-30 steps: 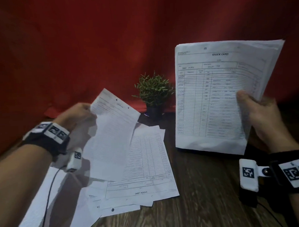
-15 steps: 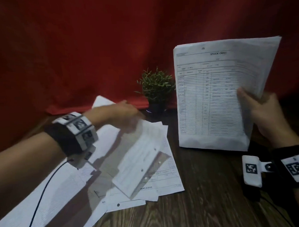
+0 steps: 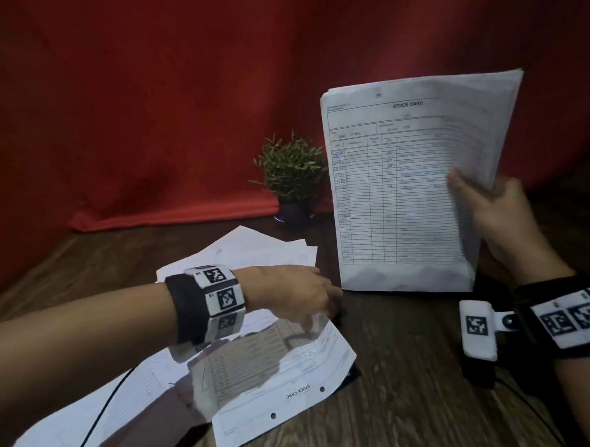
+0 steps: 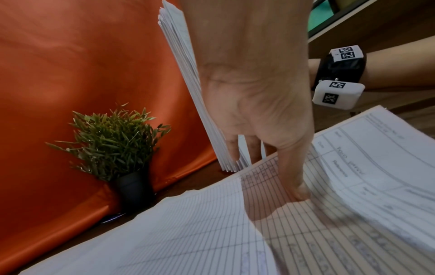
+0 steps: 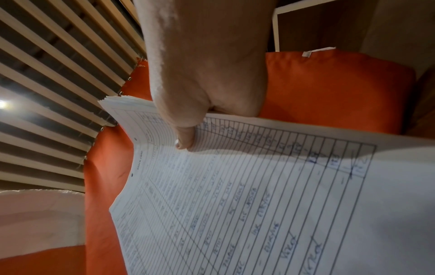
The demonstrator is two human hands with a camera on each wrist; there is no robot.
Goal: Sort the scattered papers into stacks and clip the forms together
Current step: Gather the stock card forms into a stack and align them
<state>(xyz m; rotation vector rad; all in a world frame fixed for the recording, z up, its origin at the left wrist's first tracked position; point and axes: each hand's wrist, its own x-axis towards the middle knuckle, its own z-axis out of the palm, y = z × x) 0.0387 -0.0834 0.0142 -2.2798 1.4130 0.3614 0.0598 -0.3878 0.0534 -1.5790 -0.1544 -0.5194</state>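
My right hand (image 3: 499, 211) grips a thick stack of stock card forms (image 3: 403, 191) upright, with its lower edge near the wooden table (image 3: 411, 370). In the right wrist view the thumb of that right hand (image 5: 195, 119) lies across the stack's (image 5: 259, 195) front sheet. My left hand (image 3: 300, 297) reaches across the scattered papers (image 3: 247, 249) and pinches the far edge of a loose stock card sheet (image 3: 276, 369). In the left wrist view the left hand (image 4: 270, 173) has its thumb on top of this sheet (image 4: 212, 232) and its fingers behind the edge. The upright stack (image 4: 188, 74) stands just beyond.
A small potted plant (image 3: 293, 169) stands at the back of the table against a red cloth backdrop (image 3: 146, 111). More loose sheets (image 3: 75, 418) spread toward the near left corner. A black cable (image 3: 93, 424) runs under my left forearm.
My left hand has swept from the left side rightward and down across the pile, bringing its raised sheet low over the papers. The right hand's stack has barely moved.
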